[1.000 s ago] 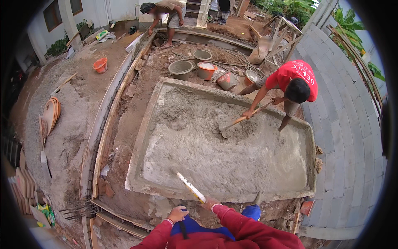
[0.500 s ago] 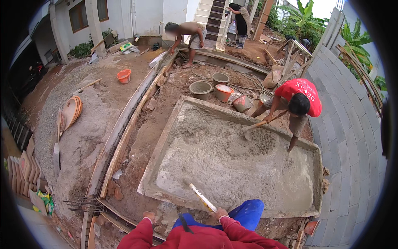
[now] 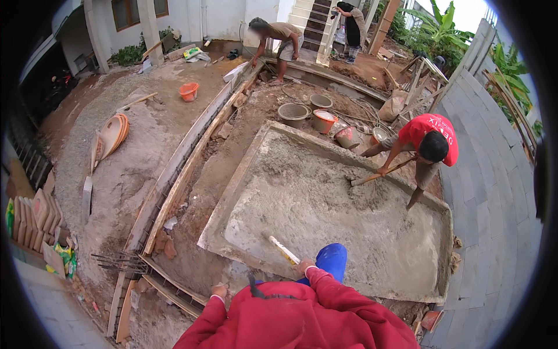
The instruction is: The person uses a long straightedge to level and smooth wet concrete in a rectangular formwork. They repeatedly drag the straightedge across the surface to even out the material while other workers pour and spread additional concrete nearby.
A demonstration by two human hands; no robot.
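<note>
My right hand is wrapped round a white tool handle with a yellowish band. The handle slants up and left over the near part of a shallow rectangular trough. Wet grey mortar fills this trough; I see no tool head at the handle's far end. My left hand hangs apart over the ground left of my body, with no object visible in it and its fingers too unclear to read. Across the trough, a person in a red shirt works the mortar with a wooden-handled tool.
Buckets stand behind the trough. A long board-sided form runs along its left, with rebar ends jutting out nearby. A grey block wall bounds the right. Another person bends over the form's far end.
My view has shifted, and my right hand with the handle appears slightly higher. My left hand has moved a little up and right. The person in red has pulled the tool through the mortar.
</note>
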